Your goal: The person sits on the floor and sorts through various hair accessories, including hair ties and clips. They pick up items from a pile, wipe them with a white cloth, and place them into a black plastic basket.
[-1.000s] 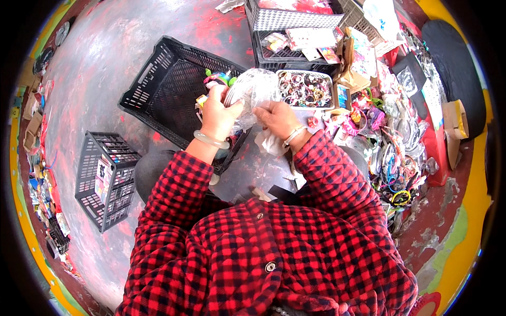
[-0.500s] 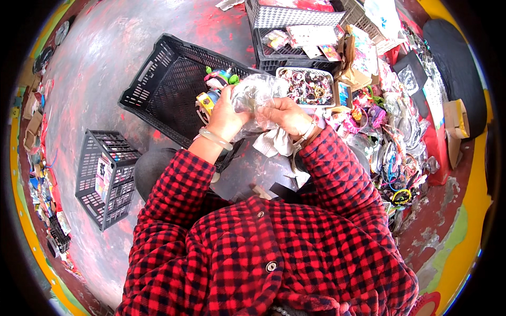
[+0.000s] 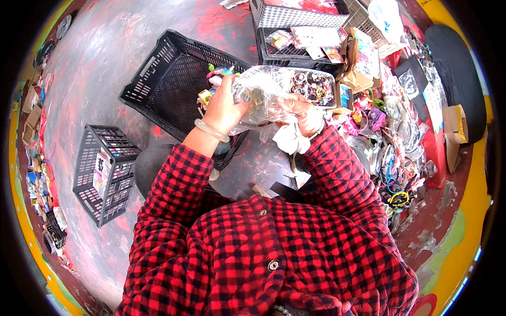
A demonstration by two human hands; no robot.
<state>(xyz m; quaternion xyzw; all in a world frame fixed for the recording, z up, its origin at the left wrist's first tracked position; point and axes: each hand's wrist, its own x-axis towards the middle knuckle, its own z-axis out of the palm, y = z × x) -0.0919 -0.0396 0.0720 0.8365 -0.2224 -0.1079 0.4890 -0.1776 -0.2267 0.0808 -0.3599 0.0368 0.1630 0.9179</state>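
Note:
Both of my hands grip a crumpled clear plastic bag (image 3: 262,94) with small trinkets inside, held over the near corner of a large black plastic crate (image 3: 174,84). My left hand (image 3: 224,108), a pale bangle on its wrist, clasps the bag's left side. On the bag's right side my right hand (image 3: 300,108) pinches it, with a white cuff showing at the wrist. Several small colourful items (image 3: 213,79) lie in the crate just beyond my left hand. Red and black checked sleeves cover both forearms.
A tray of rings and beads (image 3: 315,87) sits just beyond the bag. Dark baskets (image 3: 295,26) hold packets at the top. A heap of bracelets and hair ties (image 3: 392,158) spreads on the right. A smaller black crate (image 3: 105,174) stands on the left of the red-stained floor.
Both hands have lifted the plastic bag farther from my body, toward the black crate and the bead tray. The bag now looks stretched wider between them.

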